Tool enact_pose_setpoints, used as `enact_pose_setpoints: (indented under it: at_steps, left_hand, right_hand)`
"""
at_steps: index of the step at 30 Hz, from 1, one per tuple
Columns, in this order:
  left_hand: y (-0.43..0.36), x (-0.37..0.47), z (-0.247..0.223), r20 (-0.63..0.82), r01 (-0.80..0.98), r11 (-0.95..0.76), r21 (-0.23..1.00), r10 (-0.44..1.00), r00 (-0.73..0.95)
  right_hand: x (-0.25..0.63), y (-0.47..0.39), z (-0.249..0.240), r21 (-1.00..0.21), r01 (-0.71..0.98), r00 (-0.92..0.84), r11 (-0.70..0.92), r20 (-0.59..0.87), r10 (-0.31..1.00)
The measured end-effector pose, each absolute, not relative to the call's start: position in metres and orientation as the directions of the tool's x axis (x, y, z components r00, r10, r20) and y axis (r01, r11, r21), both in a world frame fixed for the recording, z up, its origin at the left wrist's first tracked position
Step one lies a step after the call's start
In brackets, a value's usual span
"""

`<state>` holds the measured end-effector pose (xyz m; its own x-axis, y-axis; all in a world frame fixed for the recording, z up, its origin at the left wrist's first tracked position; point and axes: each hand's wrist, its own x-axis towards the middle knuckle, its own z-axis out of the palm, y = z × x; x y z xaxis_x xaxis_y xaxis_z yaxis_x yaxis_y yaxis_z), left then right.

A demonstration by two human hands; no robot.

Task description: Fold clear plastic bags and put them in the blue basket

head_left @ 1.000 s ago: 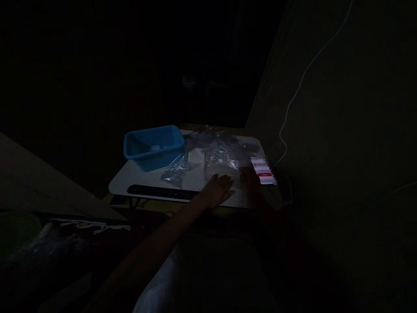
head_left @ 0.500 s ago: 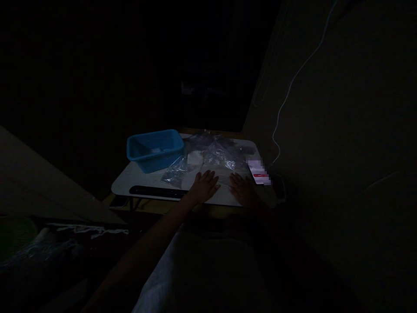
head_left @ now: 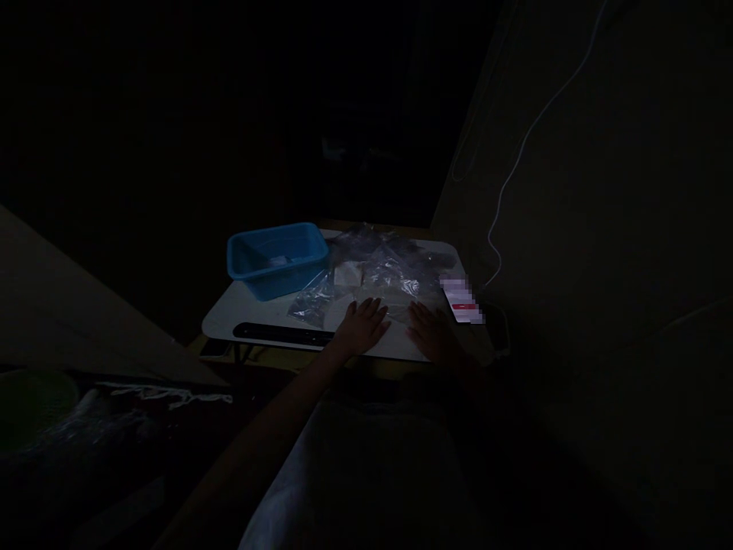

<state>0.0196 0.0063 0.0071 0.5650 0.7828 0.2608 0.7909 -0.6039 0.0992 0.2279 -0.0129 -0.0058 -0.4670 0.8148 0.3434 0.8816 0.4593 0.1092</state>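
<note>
My left hand (head_left: pixel 361 327) lies flat, fingers stretched out, at the near part of a small white table (head_left: pixel 269 309). To its right, my right hand (head_left: pixel 432 331) also rests palm down with its fingers extended. Both hands touch the near edge of a clear plastic sheet or bag (head_left: pixel 395 304). Just beyond them spreads a crumpled heap of clear plastic bags (head_left: pixel 395 267). A small white piece (head_left: pixel 348 273), perhaps paper, sits at the heap's left. Another clear bag (head_left: pixel 312 305) lies left of my left hand. The dim light hides finer detail.
A blue plastic basin (head_left: pixel 280 263) stands at the table's left, with something pale inside. A lit phone (head_left: pixel 460 298) lies at the right edge. A white cable (head_left: pixel 521 149) hangs along the right wall. A dark slot (head_left: pixel 280 334) runs along the table's near side.
The view has shifted slightly, so the table and everything on it appear a little further right. Both hands stay flat in nearly the same place.
</note>
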Motion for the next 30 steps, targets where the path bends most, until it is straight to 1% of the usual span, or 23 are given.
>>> enact_pose_setpoints:
  at_steps: [7,14,17,21,30]
  left_hand:
    - [0.0079,0.0183,0.0053,0.261,0.79,-0.595,0.15,0.794,0.549]
    - [0.0056,0.0191,0.0084,0.267,0.809,-0.574,0.129,0.806,0.529]
    - [0.0054,0.0186,0.0091,0.294,0.758,-0.64,0.126,0.754,0.588]
    - [0.0065,0.0171,0.0089,0.259,0.657,-0.748,0.094,0.655,0.709]
    - [0.0041,0.0165,0.0128,0.196,0.678,-0.735,0.026,0.669,0.717]
  right_hand:
    - [0.228,-0.0105,-0.0074,0.095,0.886,-0.458,0.455,0.342,0.821]
    - [0.2271,-0.0124,-0.0048,0.09,0.889,-0.45,0.45,0.358,0.818]
    - [0.2277,-0.0124,-0.0049,0.094,0.884,-0.46,0.458,0.349,0.816]
    - [0.2285,-0.0118,-0.005,0.108,0.876,-0.479,0.471,0.325,0.816]
    - [0.23,-0.0102,-0.0102,0.129,0.883,-0.467,0.452,0.347,0.814]
